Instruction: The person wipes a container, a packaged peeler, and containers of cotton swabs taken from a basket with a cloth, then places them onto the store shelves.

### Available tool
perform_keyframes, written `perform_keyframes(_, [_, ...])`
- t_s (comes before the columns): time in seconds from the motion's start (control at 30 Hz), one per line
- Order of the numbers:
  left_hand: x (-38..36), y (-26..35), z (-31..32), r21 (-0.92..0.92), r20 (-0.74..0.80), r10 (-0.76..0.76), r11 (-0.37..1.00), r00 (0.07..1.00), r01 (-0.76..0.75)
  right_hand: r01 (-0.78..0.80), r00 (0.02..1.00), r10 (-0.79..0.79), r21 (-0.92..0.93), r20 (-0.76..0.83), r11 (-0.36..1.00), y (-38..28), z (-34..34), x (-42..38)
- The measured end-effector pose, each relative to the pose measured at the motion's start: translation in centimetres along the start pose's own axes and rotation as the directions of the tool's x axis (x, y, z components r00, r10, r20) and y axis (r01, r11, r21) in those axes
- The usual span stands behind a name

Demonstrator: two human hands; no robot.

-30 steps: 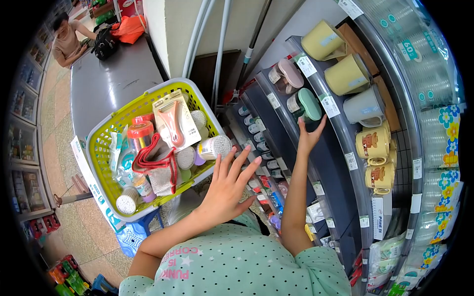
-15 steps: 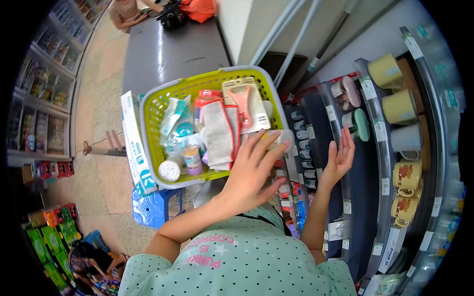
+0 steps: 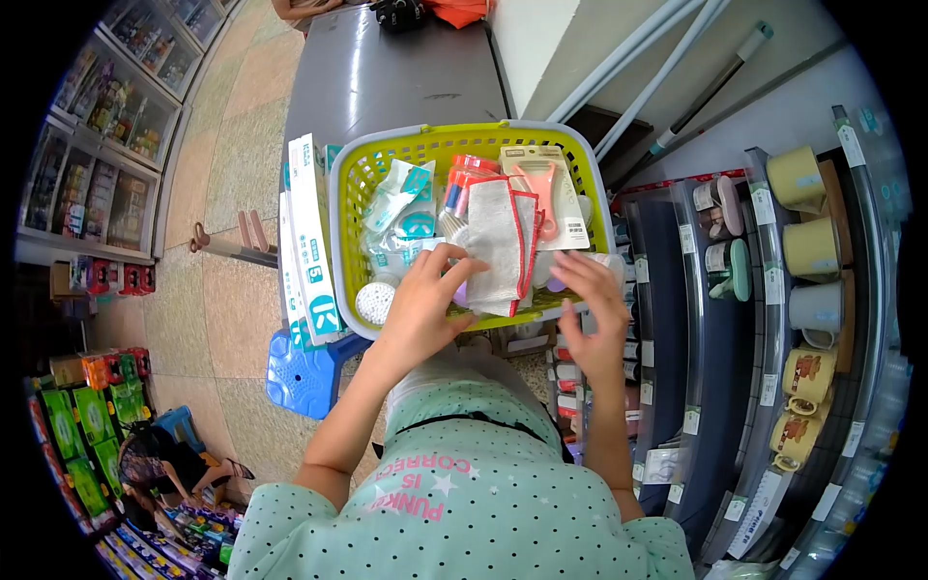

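While both hands hover over the near side of the yellow-green basket (image 3: pixel 445 142), a light fingertip touch would suit its loose pile best: the red-edged grey cloth (image 3: pixel 490 237) lies on top, between them. The left hand (image 3: pixel 422 307) has bent, parted fingers, the right hand (image 3: pixel 599 324) spread ones — contact I cannot tell. Long white boxes (image 3: pixel 314 256) and mug shelves (image 3: pixel 774 286) flank the basket — straight up seems roomiest.

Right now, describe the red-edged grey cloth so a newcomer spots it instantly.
Find the yellow-green plastic basket at the near end of the grey table. Inside, just left of a salmon-pink plastic tool on cream card, lies the folded grey cloth. Its thin red border sets it apart from the white-and-teal packs to its left.
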State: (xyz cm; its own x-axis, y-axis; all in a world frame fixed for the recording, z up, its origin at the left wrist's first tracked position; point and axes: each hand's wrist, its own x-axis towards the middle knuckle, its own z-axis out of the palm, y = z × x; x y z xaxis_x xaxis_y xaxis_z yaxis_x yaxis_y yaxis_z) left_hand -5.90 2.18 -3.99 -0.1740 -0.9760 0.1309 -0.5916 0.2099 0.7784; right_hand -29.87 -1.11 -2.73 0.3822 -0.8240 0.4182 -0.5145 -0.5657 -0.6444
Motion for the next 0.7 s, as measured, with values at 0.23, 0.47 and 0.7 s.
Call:
perform_keyframes(0.23, [0.6,-1.8,1.4,-0.071,-0.153,0.128,0.988,0.980,-0.140,0.078,0.981,-0.056,-0.114,0.183,0.990,-0.2,2.8,1.0])
perform_keyframes(0.47, [0.4,0.0,1.6,-0.457,-0.250,-0.138,0.889,0.958,0.009,-0.133,0.991,0.133,-0.005,0.004,0.991,-0.5,3.5,1.9])
perform_keyframes(0.7, [-0.5,-1.9,3.0,-0.518,-0.033,-0.279,0.826,0.960,0.222,-0.363,0.885,0.462,0.544,-0.051,0.756,-1.2,3.8,0.2])
